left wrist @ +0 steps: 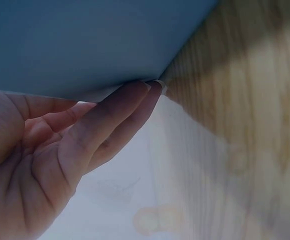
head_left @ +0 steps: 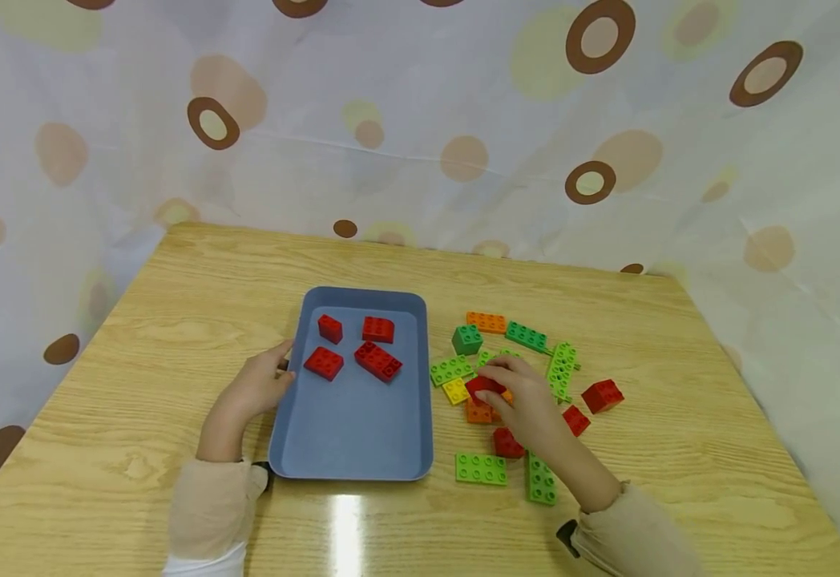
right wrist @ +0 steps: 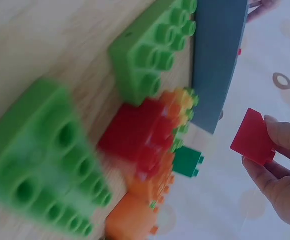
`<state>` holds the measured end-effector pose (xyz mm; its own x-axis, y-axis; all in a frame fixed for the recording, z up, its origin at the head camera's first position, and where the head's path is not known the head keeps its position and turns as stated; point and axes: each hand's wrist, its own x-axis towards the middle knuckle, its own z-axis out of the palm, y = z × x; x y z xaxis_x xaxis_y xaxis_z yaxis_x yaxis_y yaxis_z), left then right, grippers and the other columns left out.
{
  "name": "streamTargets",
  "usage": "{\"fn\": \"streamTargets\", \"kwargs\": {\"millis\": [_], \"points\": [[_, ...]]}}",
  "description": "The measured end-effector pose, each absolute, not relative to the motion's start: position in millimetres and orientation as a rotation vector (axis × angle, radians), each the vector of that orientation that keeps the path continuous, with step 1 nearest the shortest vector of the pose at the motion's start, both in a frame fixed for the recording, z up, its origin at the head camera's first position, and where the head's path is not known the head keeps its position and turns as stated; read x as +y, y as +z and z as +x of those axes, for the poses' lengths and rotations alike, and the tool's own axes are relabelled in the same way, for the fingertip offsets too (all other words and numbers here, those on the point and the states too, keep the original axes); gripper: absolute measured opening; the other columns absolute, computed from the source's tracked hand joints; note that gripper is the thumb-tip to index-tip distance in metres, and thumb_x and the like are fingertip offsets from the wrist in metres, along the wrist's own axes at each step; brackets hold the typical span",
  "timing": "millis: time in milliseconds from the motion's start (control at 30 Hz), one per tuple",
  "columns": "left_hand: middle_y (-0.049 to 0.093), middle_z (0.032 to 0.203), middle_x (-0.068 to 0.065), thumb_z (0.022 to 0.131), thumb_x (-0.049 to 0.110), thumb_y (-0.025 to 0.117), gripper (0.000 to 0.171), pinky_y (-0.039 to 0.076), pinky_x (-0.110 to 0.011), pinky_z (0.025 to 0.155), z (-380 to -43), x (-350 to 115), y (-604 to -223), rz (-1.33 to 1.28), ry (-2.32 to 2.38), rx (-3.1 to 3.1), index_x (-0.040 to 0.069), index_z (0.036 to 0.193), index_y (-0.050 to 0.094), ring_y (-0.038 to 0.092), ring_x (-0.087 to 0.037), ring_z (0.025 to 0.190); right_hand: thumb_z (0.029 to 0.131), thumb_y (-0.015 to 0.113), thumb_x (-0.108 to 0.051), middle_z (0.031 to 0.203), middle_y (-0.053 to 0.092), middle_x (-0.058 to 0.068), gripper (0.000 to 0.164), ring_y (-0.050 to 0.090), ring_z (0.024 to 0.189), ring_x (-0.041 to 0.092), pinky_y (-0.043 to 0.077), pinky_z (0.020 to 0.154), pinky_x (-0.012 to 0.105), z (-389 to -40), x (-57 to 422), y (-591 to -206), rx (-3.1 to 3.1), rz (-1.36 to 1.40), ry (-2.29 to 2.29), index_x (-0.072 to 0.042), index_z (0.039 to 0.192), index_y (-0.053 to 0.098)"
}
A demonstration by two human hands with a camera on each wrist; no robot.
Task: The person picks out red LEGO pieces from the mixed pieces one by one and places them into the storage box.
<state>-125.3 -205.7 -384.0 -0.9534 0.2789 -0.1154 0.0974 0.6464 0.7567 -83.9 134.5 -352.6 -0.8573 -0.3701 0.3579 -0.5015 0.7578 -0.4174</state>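
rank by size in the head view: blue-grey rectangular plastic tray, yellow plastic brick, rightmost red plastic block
1. Blue-grey rectangular plastic tray
2. Rightmost red plastic block
3. Yellow plastic brick

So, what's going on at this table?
A person's right hand pinches a red block over loose blocks of green, yellow, orange and red on the table. The left hand touches the left side of the tray. Four red blocks lie in the tray; at least three more red ones lie outside it.
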Motion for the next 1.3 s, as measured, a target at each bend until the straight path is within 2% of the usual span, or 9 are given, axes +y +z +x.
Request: {"fn": "streamTargets", "kwargs": {"millis": [300, 500, 833, 1000, 1300], "points": [[0.051, 0.110, -0.034, 0.084, -0.002, 0.045, 0.049, 0.049, -0.041, 0.071, -125.8, -206.5, -384.6, 0.321, 1.220, 2.643, -0.009, 0.130, 0.028, 0.052, -0.038, 0.095, 0.074, 0.066, -0.007, 0.099, 0.056, 0.011, 0.027, 0.053, 0.082, 0.019, 0.050, 0.066, 0.030, -103.1, 95.9, -342.7, -2.701, 0.729, 0.824, -0.004, 0.101, 0.063], [0.051, 0.110, -0.034, 0.085, -0.001, 0.045, 0.049, 0.049, -0.040, 0.070, -126.5, -206.7, -387.0, 0.308, 1.214, 2.635, -0.009, 0.130, 0.028, 0.052, -0.037, 0.094, 0.073, 0.067, -0.007, 0.098, 0.057, 0.015, 0.026, 0.053, 0.081, 0.021, 0.050, 0.065, 0.032, -117.3, 68.0, -339.1, -2.688, 0.768, 0.835, -0.002, 0.098, 0.064], [0.050, 0.112, -0.034, 0.084, -0.002, 0.043, 0.048, 0.049, -0.040, 0.070, -125.8, -207.2, -385.0, 0.317, 1.238, 2.632, -0.008, 0.130, 0.029, 0.051, -0.038, 0.095, 0.075, 0.066, -0.008, 0.100, 0.055, 0.013, 0.026, 0.051, 0.091, 0.022, 0.047, 0.072, 0.025, -131.7, 12.9, -330.5, -2.751, 0.878, 0.886, -0.003, 0.101, 0.063], [0.051, 0.110, -0.034, 0.084, -0.002, 0.044, 0.049, 0.049, -0.040, 0.070, -126.7, -207.2, -384.8, 0.314, 1.219, 2.642, -0.010, 0.129, 0.028, 0.052, -0.037, 0.093, 0.076, 0.065, -0.007, 0.098, 0.055, 0.013, 0.025, 0.051, 0.087, 0.021, 0.046, 0.070, 0.022, -135.0, -8.2, -332.8, -2.793, 0.946, 0.921, -0.002, 0.100, 0.063], [0.052, 0.106, -0.035, 0.083, -0.002, 0.045, 0.049, 0.049, -0.040, 0.070, -127.6, -208.4, -385.9, 0.319, 1.215, 2.638, -0.012, 0.129, 0.027, 0.054, -0.035, 0.089, 0.075, 0.066, -0.005, 0.092, 0.057, 0.011, 0.023, 0.050, 0.083, 0.017, 0.042, 0.065, 0.012, -138.9, -31.0, -348.5, -3.021, 1.172, 0.709, 0.000, 0.097, 0.064]]}}
